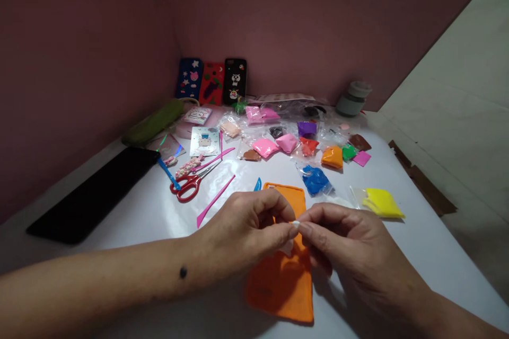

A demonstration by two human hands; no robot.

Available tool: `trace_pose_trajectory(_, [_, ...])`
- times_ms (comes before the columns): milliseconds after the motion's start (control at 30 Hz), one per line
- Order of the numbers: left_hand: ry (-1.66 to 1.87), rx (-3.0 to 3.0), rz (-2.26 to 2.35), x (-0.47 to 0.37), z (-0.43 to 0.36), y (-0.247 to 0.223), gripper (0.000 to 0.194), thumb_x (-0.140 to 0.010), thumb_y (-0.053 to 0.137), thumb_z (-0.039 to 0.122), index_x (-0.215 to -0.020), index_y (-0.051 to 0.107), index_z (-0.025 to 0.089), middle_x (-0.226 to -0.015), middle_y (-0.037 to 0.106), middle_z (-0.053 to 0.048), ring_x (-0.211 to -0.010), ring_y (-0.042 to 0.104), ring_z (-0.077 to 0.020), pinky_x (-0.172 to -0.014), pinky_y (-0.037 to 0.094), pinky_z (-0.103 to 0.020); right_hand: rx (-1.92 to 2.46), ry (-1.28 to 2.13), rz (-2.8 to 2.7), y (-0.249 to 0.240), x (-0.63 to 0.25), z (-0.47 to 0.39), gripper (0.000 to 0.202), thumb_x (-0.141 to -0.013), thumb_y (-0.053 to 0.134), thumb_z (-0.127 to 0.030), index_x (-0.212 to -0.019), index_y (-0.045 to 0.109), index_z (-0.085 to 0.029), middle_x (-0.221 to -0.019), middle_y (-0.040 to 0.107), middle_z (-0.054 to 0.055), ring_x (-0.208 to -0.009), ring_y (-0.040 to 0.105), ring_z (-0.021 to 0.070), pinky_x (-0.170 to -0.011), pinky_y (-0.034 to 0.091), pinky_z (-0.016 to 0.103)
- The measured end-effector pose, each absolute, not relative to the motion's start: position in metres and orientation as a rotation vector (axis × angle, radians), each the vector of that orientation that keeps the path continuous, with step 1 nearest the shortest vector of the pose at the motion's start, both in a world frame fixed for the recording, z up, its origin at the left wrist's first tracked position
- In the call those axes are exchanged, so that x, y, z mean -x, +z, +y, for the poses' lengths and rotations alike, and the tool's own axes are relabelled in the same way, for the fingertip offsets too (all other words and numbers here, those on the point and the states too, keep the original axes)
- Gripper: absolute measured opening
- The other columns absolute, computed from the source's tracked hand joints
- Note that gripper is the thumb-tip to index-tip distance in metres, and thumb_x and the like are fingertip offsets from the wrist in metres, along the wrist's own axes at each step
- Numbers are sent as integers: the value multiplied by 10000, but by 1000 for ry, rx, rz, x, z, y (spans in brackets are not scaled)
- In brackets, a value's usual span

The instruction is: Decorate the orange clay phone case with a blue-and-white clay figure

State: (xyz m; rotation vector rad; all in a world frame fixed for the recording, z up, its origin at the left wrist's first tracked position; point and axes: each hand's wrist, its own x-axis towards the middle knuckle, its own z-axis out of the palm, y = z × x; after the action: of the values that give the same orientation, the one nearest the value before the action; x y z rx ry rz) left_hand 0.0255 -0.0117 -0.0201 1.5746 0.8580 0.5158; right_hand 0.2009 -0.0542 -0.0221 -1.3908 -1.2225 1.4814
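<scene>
My left hand (258, 222) and my right hand (345, 243) meet above an orange phone case (282, 291), fingertips almost touching. Between the thumbs and forefingers of both hands is a tiny white piece (296, 223), pinched from either side. The orange case lies lengthwise on the white table, partly covered by the hands and their shadow. A pale piece (287, 247) shows over the case just below my left fingers; its exact shape is partly hidden.
Red-handled scissors (186, 188), a pink tool (214, 201) and a long black object (95, 196) lie left. Packets of coloured clay, including blue (316, 180) and yellow (382, 203), spread behind and right. Decorated cases (212, 83) lean on the wall near a jar (352, 99).
</scene>
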Motion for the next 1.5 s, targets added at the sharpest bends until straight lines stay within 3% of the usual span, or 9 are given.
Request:
trace_pose_trajectory(133, [521, -1501, 873, -27, -12, -20, 139, -802, 556, 288, -807, 546, 150, -768, 717, -95, -706, 667, -206, -616, 489, -305, 1401, 1384, -1307, -20, -200, -58, 176, -799, 672, -335, -704, 691, -188, -562, 554, -41, -510, 441, 64, -478, 354, 179])
trace_pose_trajectory(333, [492, -1430, 913, -27, -15, -19, 136, -789, 586, 278, -795, 552, 146, -715, 664, -37, -622, 576, -120, -546, 413, -221, 1430, 1191, -1491, -21, -200, -61, 157, -816, 640, -325, -719, 686, -210, -679, 637, -19, -615, 534, 101, -548, 414, 195])
trace_pose_trajectory(467, [472, -1401, 929, -27, -15, -20, 147, -778, 592, 289, -799, 554, 148, -718, 655, -33, -618, 553, -114, -542, 401, -220, 1416, 1137, -1521, -20, -199, -59, 148, -812, 639, -317, -713, 683, -215, -697, 642, -17, -650, 559, 112, -582, 435, 200])
trace_pose_trajectory(733, [444, -1389, 932, -28, -14, -15, 132, -753, 598, 258, -810, 555, 146, -754, 693, -60, -648, 591, -133, -538, 393, -220, 1452, 1284, -1372, -24, -200, -55, 188, -790, 649, -355, -700, 683, -194, -569, 553, -34, -500, 434, 77, -455, 347, 196])
trace_pose_trajectory(867, [440, -1436, 898, -26, -14, -15, 124, -801, 559, 265, -827, 562, 143, -799, 706, -74, -724, 638, -167, -618, 462, -263, 1468, 1316, -1397, -22, -200, -58, 200, -800, 634, -365, -706, 675, -193, -582, 559, -26, -518, 447, 88, -470, 352, 210])
trace_pose_trajectory(1067, [478, -1585, 926, -24, -15, -14, 81, -795, 536, 198, -728, 556, 158, -656, 632, 16, -570, 514, -86, -496, 376, -182, 1473, 1340, -1416, -18, -199, -58, 192, -796, 632, -357, -712, 676, -189, -646, 584, -8, -569, 470, 103, -492, 356, 222])
trace_pose_trajectory(1200, [455, -1579, 934, -24, -14, -11, 126, -830, 517, 232, -761, 577, 146, -672, 635, 2, -586, 541, -92, -496, 388, -173, 1468, 1420, -1365, -19, -200, -54, 188, -785, 647, -342, -693, 659, -178, -583, 555, -22, -526, 449, 93, -482, 348, 225])
trace_pose_trajectory(1367, [482, -1620, 956, -24, -11, -10, 189, -872, 484, 250, -768, 588, 131, -557, 494, 50, -485, 442, -59, -420, 328, -152, 1434, 1605, -1164, -25, -204, -52, 213, -805, 658, -355, -704, 627, -170, -544, 557, -27, -457, 445, 79, -455, 333, 222])
trace_pose_trajectory(1500, [555, -1639, 924, -25, -9, -15, 114, -839, 514, 219, -815, 578, 128, -637, 551, 27, -547, 496, -76, -476, 389, -173, 1422, 1660, -1091, -25, -205, -51, 212, -801, 664, -353, -707, 611, -171, -553, 567, -25, -428, 453, 73, -410, 323, 199])
